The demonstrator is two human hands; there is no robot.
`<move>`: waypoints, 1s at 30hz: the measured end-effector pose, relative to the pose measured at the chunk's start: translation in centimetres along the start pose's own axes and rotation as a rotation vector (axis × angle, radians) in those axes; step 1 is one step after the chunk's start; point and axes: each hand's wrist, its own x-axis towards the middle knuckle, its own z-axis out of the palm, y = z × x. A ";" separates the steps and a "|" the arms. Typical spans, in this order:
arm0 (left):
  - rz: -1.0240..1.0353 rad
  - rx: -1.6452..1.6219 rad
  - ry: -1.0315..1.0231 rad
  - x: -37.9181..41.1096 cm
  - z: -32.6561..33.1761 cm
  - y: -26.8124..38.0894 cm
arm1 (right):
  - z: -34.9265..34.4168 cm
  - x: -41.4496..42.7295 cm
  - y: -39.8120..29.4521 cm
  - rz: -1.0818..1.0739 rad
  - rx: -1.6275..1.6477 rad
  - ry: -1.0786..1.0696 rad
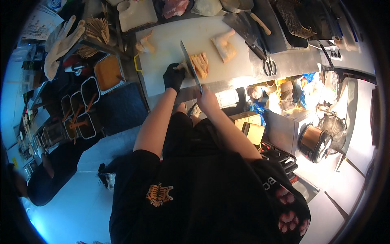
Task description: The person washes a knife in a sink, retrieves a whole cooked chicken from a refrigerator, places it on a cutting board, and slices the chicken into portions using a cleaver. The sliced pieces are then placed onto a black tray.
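My right hand [208, 100], bare, grips the handle of a long kitchen knife [187, 56]. Its blade points away from me across a white cutting board [170, 34]. My left hand [173, 77], in a black glove, presses its fingertips on a piece of raw chicken [183, 66] just left of the blade. Right of the blade lie cut strips of raw chicken [201, 64], side by side. Farther right on the board rests a whole raw chicken leg [225, 46]. Another raw chicken piece [146, 42] sits near the board's left edge.
A cleaver [242, 29] overlaps the board's far right corner, with kitchen scissors [269, 66] nearby. Raw red meat [175, 8] lies beyond the board. Leftward are a sauce tray [107, 73], several containers with ladles [79, 120] and bamboo skewers [98, 29]. A co-worker [58, 170] stands at far left.
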 end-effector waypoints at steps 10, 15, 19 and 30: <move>0.003 0.044 0.035 -0.3 -0.2 1.8 | -2.5 -2.3 0.3 0.092 0.012 -0.069; -0.054 -0.066 0.039 -0.2 -0.1 1.2 | -2.7 -2.9 0.9 0.048 -0.010 -0.018; -0.100 -0.067 0.019 -0.9 -0.3 2.2 | -3.5 -3.5 -0.2 -0.021 0.037 0.022; -0.007 -0.025 0.024 -0.4 -0.2 2.5 | -0.7 -3.9 1.5 0.008 -0.063 0.017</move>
